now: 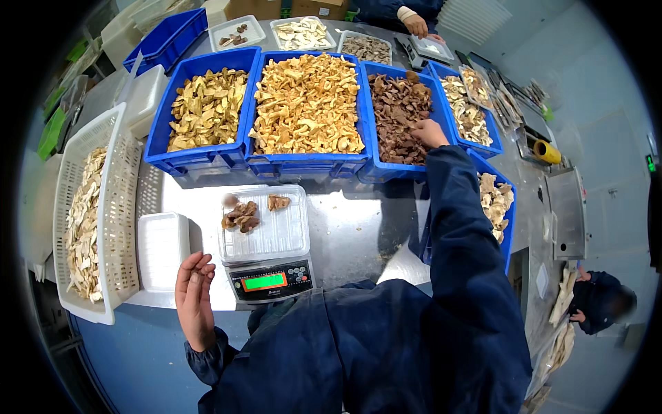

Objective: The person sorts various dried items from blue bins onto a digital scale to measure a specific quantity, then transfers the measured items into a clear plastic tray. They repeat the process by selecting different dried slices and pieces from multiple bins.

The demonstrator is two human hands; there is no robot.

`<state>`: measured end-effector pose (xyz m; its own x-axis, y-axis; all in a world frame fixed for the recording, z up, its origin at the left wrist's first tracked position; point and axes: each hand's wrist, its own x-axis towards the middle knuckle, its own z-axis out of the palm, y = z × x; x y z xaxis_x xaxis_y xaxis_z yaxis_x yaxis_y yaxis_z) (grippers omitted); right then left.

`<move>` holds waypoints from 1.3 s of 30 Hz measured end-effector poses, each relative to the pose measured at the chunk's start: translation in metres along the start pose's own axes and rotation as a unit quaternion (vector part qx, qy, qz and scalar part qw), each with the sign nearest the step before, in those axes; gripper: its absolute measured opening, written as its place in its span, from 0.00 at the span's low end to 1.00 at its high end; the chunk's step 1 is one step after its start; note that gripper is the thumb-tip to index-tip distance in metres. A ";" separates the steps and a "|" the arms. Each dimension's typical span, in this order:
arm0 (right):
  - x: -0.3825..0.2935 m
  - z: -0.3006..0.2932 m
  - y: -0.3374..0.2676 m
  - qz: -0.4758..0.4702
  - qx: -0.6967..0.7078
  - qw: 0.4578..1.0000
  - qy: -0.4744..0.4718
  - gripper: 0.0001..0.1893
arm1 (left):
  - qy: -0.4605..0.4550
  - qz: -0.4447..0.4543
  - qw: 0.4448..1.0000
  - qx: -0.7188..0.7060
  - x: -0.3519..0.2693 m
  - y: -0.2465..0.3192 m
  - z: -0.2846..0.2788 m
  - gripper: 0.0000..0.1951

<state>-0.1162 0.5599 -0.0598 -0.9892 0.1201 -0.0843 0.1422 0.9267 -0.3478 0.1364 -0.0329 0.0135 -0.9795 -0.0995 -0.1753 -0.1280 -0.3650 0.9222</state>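
Observation:
My right hand (430, 133) reaches into a blue crate (398, 169) of dark brown dried mushroom pieces (398, 111). Its fingertips touch the pieces; whether they grip one is hidden. My left hand (195, 300) hovers by the table's front edge with loosely curled fingers and nothing visible in it. Right of that hand stands a digital kitchen scale (271, 281) with a lit green display. A clear plastic tray (264, 246) rests on it, bearing a few brown mushroom pieces (241, 217) and one lighter piece (279, 202).
Blue crates of yellowish slices (207, 111), golden mushrooms (310, 103) and pale pieces (495, 204) surround the steel table (346, 222). At left are a white perforated basket (121, 222) and plastic trays (164, 251). A co-worker's hand (415, 25) is at another scale (416, 57); another person (600, 300) stands right.

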 end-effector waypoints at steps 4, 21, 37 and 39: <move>0.007 0.027 -0.033 -0.046 -0.062 0.996 -0.050 0.17 | -0.002 0.005 1.000 0.019 -0.005 0.002 -0.007 0.19; -0.013 0.024 -0.020 -0.105 -0.089 0.986 -0.092 0.10 | -0.005 -0.004 1.000 0.018 0.001 -0.001 -0.003 0.18; -0.010 0.016 0.008 0.027 -0.010 1.000 0.007 0.18 | -0.003 0.001 1.000 0.015 -0.002 -0.005 -0.021 0.19; -0.011 0.020 -0.002 -0.103 -0.090 0.990 -0.014 0.17 | -0.005 0.001 1.000 0.013 0.000 -0.005 -0.020 0.19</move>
<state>-0.1052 0.5498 -0.0767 -0.9948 -0.0863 -0.0547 -0.0747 0.9794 -0.1877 0.1400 -0.0493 0.0021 -0.9813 -0.0913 -0.1697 -0.1294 -0.3398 0.9315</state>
